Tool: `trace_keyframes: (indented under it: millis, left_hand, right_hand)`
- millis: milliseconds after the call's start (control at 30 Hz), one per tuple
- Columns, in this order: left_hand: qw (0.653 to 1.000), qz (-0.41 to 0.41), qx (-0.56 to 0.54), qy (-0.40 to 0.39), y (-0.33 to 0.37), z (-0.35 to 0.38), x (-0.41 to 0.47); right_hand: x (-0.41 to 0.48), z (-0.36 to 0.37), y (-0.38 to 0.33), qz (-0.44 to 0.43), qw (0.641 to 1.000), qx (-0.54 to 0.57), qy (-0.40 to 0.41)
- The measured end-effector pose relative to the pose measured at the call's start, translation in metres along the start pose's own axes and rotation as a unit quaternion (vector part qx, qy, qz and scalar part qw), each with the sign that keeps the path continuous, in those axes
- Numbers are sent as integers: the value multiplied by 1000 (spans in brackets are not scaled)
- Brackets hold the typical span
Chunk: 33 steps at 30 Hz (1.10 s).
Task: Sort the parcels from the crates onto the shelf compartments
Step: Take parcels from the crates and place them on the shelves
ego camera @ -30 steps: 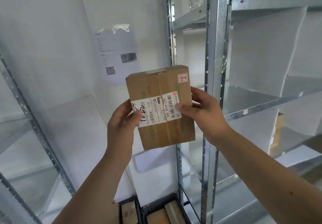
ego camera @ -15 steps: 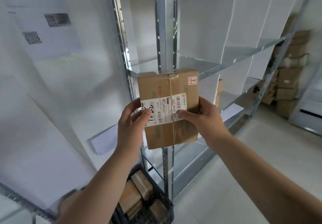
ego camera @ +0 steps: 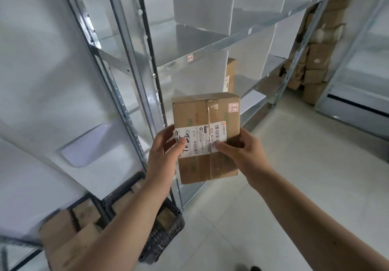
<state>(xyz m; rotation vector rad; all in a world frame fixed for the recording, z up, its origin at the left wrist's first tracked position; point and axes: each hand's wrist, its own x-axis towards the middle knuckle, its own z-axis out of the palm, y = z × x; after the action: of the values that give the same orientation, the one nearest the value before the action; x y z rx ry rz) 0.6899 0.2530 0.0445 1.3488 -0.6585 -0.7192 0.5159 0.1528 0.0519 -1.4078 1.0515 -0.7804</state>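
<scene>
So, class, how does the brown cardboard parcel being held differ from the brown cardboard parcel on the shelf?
The held brown cardboard parcel is in mid-air, broad labelled face showing; the shelved brown cardboard parcel stands in a shelf compartment, partly hidden. Both are labelled.

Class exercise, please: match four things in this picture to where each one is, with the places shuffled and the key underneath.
Things
1. taped parcel
2. black crate
3. upright box
4. stack of boxes

Places
a. low down, at the foot of the shelf post
b. held by the left hand and right hand
c. far right, in the background
d. standing on a shelf

Pairs: 1-b, 2-a, 3-d, 4-c
</scene>
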Motion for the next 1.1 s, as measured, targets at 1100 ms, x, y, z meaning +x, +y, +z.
trace_keyframes:
  millis: [1100]
  left_hand:
    - [968,-66,43,239,-145,138,94]
  right_hand:
    - [237,-53,105,-17,957,-93,-275]
